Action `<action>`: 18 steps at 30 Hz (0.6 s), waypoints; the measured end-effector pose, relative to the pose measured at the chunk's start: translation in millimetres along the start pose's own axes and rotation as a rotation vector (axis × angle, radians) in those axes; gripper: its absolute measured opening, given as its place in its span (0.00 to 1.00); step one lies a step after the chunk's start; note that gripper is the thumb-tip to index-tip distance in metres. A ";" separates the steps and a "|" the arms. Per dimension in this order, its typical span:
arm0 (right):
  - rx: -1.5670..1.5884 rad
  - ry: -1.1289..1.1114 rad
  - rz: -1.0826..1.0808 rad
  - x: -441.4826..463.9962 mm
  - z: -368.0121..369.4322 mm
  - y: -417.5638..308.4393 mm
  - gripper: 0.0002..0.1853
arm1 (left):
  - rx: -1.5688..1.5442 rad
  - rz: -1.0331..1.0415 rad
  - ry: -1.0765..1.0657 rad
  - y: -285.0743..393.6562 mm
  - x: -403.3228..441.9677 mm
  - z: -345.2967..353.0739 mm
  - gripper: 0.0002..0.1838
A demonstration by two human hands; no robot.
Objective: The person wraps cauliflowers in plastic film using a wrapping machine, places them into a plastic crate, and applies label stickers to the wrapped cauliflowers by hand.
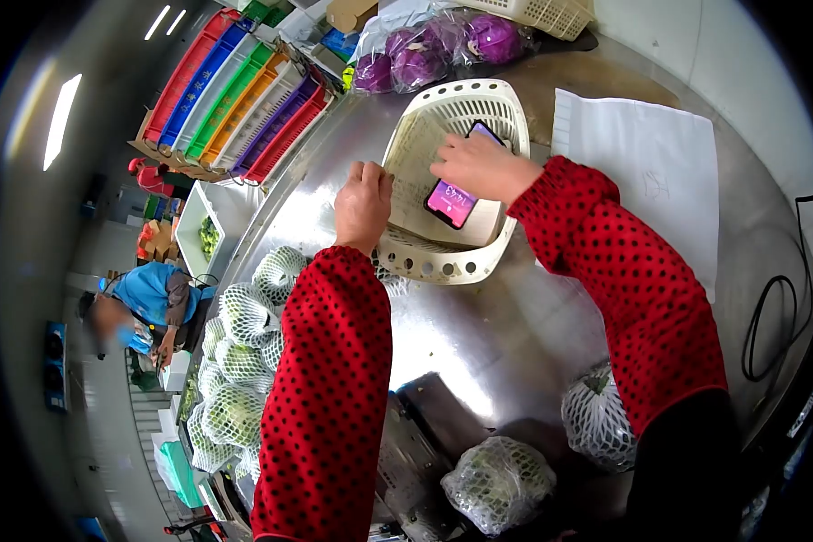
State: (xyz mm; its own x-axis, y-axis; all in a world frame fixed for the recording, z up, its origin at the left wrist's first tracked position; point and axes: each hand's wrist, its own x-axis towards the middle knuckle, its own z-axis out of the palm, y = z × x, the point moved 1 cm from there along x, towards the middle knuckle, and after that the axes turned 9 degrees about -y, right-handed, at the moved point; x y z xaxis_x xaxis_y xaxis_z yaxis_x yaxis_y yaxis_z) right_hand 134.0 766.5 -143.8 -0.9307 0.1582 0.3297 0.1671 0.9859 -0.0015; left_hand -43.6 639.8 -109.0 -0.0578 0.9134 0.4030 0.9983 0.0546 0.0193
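A cream plastic basket (454, 267) stands on the metal table, with paper or card lying inside it. In the basket rests a smartphone (452, 204) with a lit pink-purple screen; my right hand (483, 166) covers its middle. The right fingers are bent and drawn together, and whatever they hold is hidden. My left hand (363, 206) is closed in a fist at the basket's left rim; I cannot tell whether it grips the rim or something small. Both forearms wear red sleeves with black dots.
Net-wrapped round vegetables (237, 415) are piled at the left. A wrapped one (499, 485) and a netted one (596, 420) lie nearer me. Bagged purple cabbages (420, 63) sit at the back. A white sheet (641, 181) and black cable (777, 325) are right. A person (149, 298) stands beyond.
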 end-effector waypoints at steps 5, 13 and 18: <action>0.000 -0.031 0.072 -3.5 -5.3 -3.3 0.06 | -0.051 0.003 -0.002 -4.0 -1.5 2.6 0.06; -0.113 0.009 0.155 -3.6 -4.2 -0.7 0.06 | -0.068 0.024 0.021 -2.1 -1.9 2.1 0.06; -0.086 0.071 0.163 -4.1 -2.6 -1.4 0.07 | -0.084 -0.019 0.008 0.0 -3.1 2.3 0.06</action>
State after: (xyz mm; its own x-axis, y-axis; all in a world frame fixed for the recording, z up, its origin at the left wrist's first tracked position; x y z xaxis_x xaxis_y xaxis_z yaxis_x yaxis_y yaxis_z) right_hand 138.4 764.3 -142.6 -0.8641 0.3084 0.3978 0.3439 0.9388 0.0192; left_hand -43.5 637.9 -112.4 -0.0774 0.9091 0.4094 0.9939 0.0379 0.1038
